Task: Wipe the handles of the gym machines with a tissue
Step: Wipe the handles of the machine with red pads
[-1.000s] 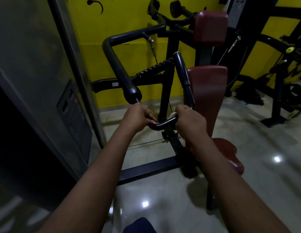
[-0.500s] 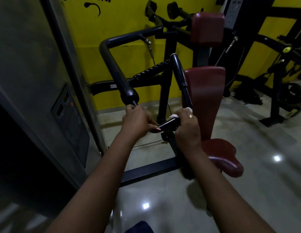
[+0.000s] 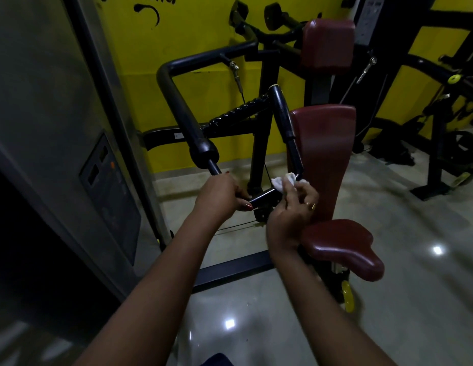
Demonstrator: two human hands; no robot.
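**Q:** Where's the tissue (image 3: pixel 279 182) at?

**A:** I'm pinching it in my right hand (image 3: pixel 290 207), pressing it on the handle's (image 3: pixel 282 120) lower bend. The bar's running up and away from there, and my left hand's (image 3: pixel 220 195) gripping it just alongside.

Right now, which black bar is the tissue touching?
The slim bar running down beside the red backrest; the tissue sits at its lower bend. The thick padded bar lies left of it.
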